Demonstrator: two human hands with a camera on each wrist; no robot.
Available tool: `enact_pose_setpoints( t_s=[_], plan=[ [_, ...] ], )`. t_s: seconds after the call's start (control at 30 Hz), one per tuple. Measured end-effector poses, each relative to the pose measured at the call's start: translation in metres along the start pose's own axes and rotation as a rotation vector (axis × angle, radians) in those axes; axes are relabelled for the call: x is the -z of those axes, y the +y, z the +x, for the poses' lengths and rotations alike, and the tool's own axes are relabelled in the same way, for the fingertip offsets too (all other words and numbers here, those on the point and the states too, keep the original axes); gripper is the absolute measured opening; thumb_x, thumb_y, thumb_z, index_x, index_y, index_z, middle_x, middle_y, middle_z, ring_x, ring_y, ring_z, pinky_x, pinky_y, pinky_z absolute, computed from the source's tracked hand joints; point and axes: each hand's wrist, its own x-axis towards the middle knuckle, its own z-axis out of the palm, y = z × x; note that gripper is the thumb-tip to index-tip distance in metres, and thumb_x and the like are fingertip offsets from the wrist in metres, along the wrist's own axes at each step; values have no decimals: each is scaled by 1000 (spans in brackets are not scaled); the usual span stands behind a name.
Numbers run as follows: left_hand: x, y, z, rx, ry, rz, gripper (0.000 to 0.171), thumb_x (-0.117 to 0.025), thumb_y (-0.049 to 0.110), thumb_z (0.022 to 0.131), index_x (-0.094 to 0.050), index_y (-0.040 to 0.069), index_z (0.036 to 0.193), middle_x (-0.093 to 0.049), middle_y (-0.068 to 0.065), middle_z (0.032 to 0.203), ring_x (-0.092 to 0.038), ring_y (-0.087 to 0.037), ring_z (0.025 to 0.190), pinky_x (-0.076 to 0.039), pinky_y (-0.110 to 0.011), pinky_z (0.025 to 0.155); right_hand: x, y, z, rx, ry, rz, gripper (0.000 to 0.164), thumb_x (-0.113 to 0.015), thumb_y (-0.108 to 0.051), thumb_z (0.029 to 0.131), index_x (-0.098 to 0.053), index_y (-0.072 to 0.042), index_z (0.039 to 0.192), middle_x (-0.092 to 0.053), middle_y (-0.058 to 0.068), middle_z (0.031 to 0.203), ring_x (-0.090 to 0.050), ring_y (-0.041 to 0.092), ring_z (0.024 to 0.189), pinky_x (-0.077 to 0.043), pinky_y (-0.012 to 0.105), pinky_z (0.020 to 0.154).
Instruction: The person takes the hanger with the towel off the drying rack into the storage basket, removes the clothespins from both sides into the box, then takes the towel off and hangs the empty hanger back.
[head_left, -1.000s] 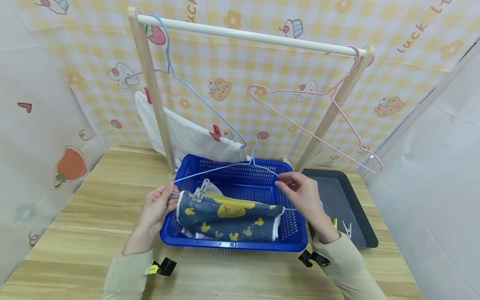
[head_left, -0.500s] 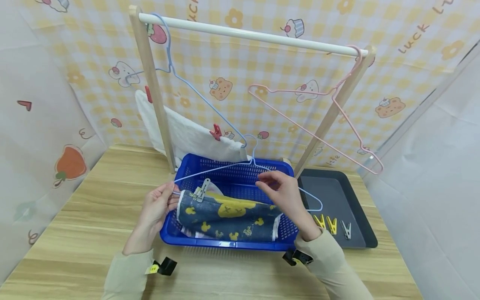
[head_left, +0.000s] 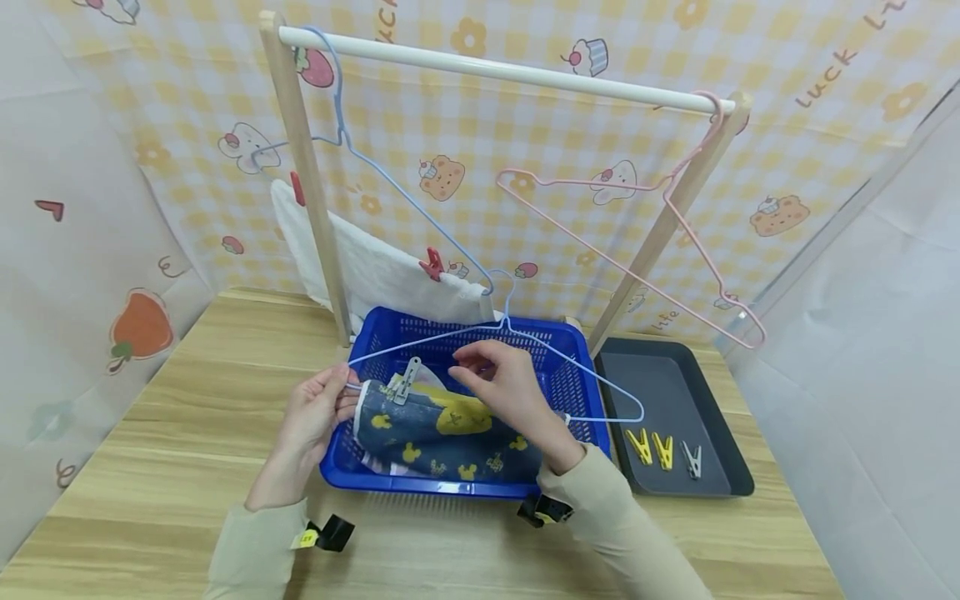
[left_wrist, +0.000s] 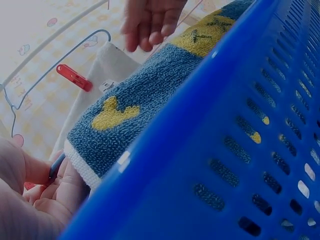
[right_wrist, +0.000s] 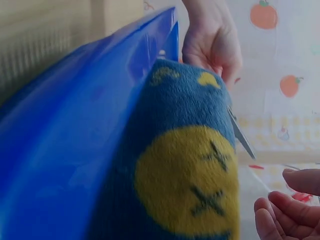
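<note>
In the head view, my left hand (head_left: 317,410) pinches the left corner of a light-blue clothes hanger (head_left: 615,386). Over the hanger's lower bar hangs a dark blue towel (head_left: 420,427) with yellow figures and a white edge. A grey clothespin (head_left: 406,382) grips the towel near its left end. My right hand (head_left: 504,385) hovers above the middle of the towel, fingers bent and holding nothing; the right wrist view shows its thumb (right_wrist: 302,181) apart from the fingertips. Below the towel stands a blue basket (head_left: 480,488), its contents partly hidden.
At the right, a dark grey tray (head_left: 693,392) carries yellow clothespins (head_left: 663,451) and a grey one (head_left: 692,460). Behind the basket rises a rack with a white rod (head_left: 510,70). A blue hanger (head_left: 405,196) with a white towel (head_left: 382,267) and a pink hanger (head_left: 592,248) hang there.
My right hand has moved left from the hanger's right side to above the towel's middle, uncovering the tray's clothespins. The left hand, hanger and towel stay nearly still.
</note>
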Motion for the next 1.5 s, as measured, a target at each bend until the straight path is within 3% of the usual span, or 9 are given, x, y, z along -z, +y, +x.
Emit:
enact_pose_setpoints(
  t_s=[0.33,0.77,0.93,1.2,1.4,1.5],
  plan=[
    [2,-1,-2,-18,-11,-6,38,-42,15,101,-61,16,67,-60,6,61,-60,-3,55,-53,-14,55,-30,-6,8,-42,-98,-4,22,-69,-15,86,-69,2,99,-68,9,85,-62,15,69,-51,18,59],
    [3,0,-4,-13,-28,4,39,-42,13,101,-60,15,67,-60,6,61,-58,-3,55,-52,-14,54,-40,-11,18,-121,-174,6,21,-65,-18,90,-70,1,96,-68,7,79,-59,9,64,-49,17,55],
    [3,0,-4,-13,-27,4,38,-42,14,101,-61,15,68,-59,6,61,-58,-3,55,-52,-14,55,-42,-10,18,-142,-158,56,18,-65,-17,90,-70,0,92,-69,8,78,-61,9,64,-50,18,55],
    [3,1,-4,-13,-33,0,37,-43,14,101,-60,15,68,-60,6,61,-59,-3,54,-52,-14,54,-44,-9,16,-264,-126,229,15,-66,-16,88,-69,-1,89,-67,9,73,-59,9,62,-52,24,57],
    [3,2,-4,-19,-33,-4,38,-42,14,101,-60,15,68,-59,6,61,-58,-3,55,-51,-13,53,-44,-13,18,-365,-37,359,16,-68,-13,87,-69,3,88,-67,13,75,-62,16,64,-56,35,64],
    [4,1,-4,-24,-31,-3,38,-41,12,101,-60,14,68,-58,6,61,-57,-3,54,-51,-13,52,-40,-14,20,-370,16,425,15,-67,-11,87,-69,4,89,-67,16,76,-64,19,67,-56,31,65]
  ],
)
